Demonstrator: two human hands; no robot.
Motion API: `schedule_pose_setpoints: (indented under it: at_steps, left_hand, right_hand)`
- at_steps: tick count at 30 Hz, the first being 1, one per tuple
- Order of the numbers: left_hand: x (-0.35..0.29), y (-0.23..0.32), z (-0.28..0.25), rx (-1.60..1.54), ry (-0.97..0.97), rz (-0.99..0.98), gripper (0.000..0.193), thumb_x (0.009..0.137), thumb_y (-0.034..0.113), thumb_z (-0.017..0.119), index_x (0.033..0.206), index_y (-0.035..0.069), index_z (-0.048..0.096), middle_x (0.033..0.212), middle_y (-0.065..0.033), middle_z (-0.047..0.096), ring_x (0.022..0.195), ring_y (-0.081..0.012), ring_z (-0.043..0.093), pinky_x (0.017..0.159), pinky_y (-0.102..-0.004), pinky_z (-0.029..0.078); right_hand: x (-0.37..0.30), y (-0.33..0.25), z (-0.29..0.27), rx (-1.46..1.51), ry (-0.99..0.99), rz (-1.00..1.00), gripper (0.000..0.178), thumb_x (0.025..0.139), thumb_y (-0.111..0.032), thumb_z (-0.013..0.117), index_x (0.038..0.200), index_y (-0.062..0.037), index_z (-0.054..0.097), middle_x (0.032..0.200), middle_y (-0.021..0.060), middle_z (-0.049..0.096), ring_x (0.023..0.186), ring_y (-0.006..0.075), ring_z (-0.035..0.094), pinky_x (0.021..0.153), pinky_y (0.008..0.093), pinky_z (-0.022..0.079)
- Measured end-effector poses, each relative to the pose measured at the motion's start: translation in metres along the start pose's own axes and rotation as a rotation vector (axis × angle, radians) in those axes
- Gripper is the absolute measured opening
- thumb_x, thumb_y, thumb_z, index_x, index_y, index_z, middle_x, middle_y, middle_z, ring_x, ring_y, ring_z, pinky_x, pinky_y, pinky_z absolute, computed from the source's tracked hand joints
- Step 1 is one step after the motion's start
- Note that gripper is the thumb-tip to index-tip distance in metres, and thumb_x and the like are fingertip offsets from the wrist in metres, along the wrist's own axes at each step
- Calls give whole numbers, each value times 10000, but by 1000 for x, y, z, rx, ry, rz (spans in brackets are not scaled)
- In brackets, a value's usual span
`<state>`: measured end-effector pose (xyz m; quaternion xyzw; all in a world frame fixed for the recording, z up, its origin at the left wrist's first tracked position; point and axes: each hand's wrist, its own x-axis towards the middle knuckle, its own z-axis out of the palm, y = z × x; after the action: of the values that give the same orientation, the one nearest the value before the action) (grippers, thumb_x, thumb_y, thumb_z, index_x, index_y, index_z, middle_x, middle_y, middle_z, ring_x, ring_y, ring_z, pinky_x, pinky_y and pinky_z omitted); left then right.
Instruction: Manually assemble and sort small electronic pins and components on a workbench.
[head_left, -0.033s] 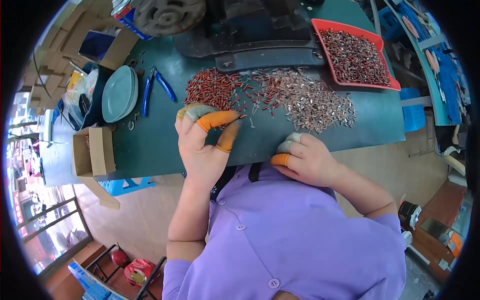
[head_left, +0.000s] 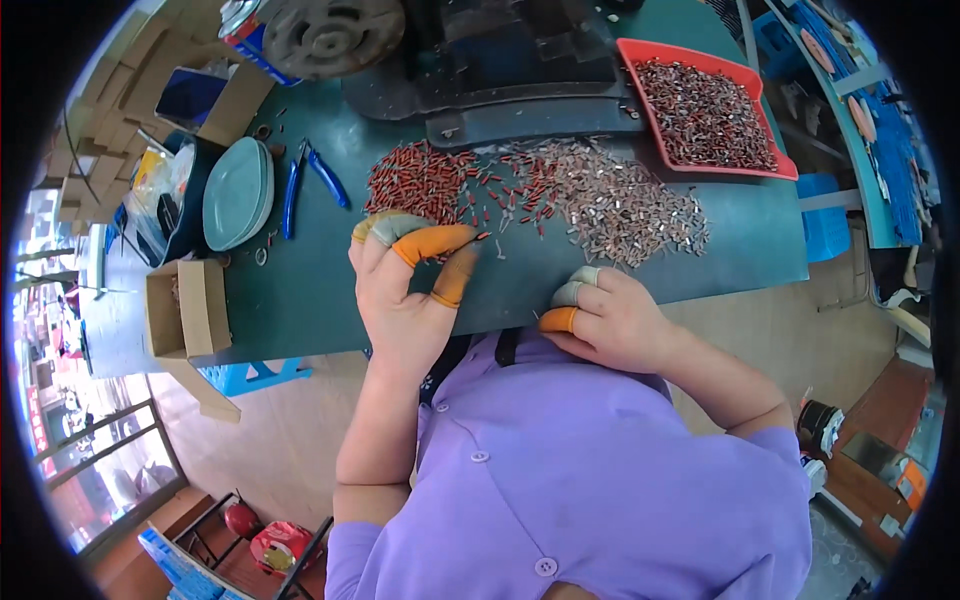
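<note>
Starting at the left, a small cardboard box sits on the green tabletop, then a stack of pale plates and blue-handled pliers. The left hand is raised with capped fingers loosely spread, grasping nothing visible. Just beyond its fingertips lies the heap of small red and silver parts. The right hand rests at the tabletop's near edge, fingers curled; whether it holds anything I cannot tell. A red tray stands far right.

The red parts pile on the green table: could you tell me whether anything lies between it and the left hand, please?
Nothing visible does. The left hand sits just below the red parts pile, only bare green table between.
</note>
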<state>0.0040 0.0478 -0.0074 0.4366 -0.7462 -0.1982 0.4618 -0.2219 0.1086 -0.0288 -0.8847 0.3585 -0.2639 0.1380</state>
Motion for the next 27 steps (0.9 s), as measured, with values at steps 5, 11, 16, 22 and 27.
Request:
schedule_pose_setpoints:
  at_steps: [5, 11, 16, 22, 27]
  left_hand:
    - [28, 3, 10, 107, 45, 132, 255, 651, 52, 803, 874, 129, 705, 876, -10, 592, 908, -230, 524, 833, -338, 366]
    - [103, 6, 35, 270, 257, 468, 285, 650, 101, 815, 892, 166, 678, 934, -9, 580, 942, -240, 522, 835, -362, 347]
    - [145, -2, 62, 337, 404, 567, 295, 659, 155, 822, 907, 188, 668, 961, -1, 572, 944, -233, 517, 834, -387, 337]
    - [174, -21, 83, 406, 537, 642, 298, 668, 199, 819, 911, 196, 648, 958, 8, 564, 923, -235, 520, 832, -394, 328]
    - [186, -24, 90, 476, 562, 690, 271, 675, 216, 811, 869, 199, 624, 942, 9, 566, 912, -228, 521, 812, -395, 329]
  right_hand:
    - [22, 23, -37, 1, 256, 67, 193, 684, -111, 781, 847, -115, 676, 900, 43, 602, 768, 247, 575, 679, 356, 464]
    - [97, 75, -86, 75, 711, 191, 136, 758, -65, 767, 856, -36, 677, 862, 15, 588, 689, 102, 523, 584, 231, 403]
    - [134, 122, -92, -25, 823, 82, 142, 789, -68, 753, 905, -25, 683, 854, -5, 580, 666, 69, 494, 561, 201, 372]
    - [148, 136, -94, 17, 828, 91, 156, 796, -84, 755, 924, -29, 687, 856, -4, 583, 668, 79, 504, 569, 202, 380]
    - [153, 141, -90, 23, 862, 120, 153, 810, -83, 749, 935, -21, 683, 861, -4, 585, 674, 66, 507, 573, 199, 391]
